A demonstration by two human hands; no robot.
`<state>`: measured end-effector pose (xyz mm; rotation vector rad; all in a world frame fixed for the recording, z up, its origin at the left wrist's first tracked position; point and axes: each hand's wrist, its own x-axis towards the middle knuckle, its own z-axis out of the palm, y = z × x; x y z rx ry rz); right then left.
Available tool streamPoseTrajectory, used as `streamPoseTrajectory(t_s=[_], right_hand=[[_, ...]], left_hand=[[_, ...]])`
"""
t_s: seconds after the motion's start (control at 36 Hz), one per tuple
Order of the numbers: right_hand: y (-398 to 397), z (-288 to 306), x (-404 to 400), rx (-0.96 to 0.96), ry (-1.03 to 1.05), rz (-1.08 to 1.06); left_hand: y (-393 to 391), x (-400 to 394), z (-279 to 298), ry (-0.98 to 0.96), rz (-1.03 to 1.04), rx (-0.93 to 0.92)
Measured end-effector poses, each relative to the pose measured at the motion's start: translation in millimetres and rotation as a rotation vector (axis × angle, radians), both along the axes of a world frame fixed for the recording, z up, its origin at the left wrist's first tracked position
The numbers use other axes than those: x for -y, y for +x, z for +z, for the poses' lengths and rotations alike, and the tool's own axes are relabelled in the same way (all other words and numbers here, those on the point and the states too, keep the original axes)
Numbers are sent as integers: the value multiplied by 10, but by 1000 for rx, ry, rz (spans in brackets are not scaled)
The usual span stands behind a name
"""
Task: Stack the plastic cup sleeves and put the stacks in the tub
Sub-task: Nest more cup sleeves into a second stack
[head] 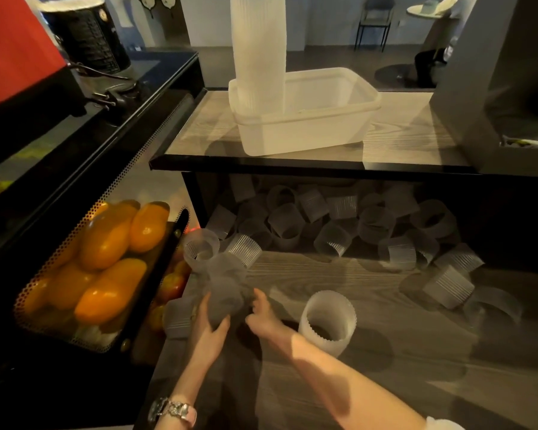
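1. The person is working at the stacking step: both hands are meeting on a blurred cluster of cup sleeves (225, 290) low on the wooden shelf (339, 274).
2. The left hand (207, 330) is wrapping its fingers and thumb round the near end of that cluster, thumb (222, 325) lying across the front.
3. The right hand (266, 318) is reaching in from the other side, its fingertips (258, 297) touching or pinching the cluster's edge; the blur is hiding whether they are truly gripping.
4. Two more sleeves, one open-mouthed (201, 246) and one ribbed (244, 249), are lying just beyond the fingertips, touching the held cluster.
5. A short finished stack (328, 321) is standing upright just to the right of the right hand.
6. Many loose sleeves (339, 225) are lying scattered well beyond the fingers, back under the upper counter (292, 164).
7. The tub (308, 119) is sitting on that counter, far above and beyond the hands, with one tall stack (258, 51) already standing in its left end.
8. Judging by this, most of the work is remaining: the next move is probably calling for nesting the held sleeves squarely, mouths aligned, since the soft ribbed walls could buckle if forced.
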<state>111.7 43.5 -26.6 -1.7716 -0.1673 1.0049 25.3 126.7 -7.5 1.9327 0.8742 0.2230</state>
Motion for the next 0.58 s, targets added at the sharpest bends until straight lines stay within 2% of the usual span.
streamPoseTrajectory(t_s=[0.19, 0.33, 0.47, 0.58], right_hand=[[-16, -16, 32, -71, 78, -94], [-68, -27, 193, -123, 85, -254], [-116, -152, 351, 1, 96, -270], [-175, -163, 408, 164, -43, -161]], left_hand=[[-2, 33, -31, -51, -28, 20], [-15, 107, -28, -198, 17, 156], [-5, 195, -96, -302, 23, 230], [10, 230, -184, -320, -4, 180]])
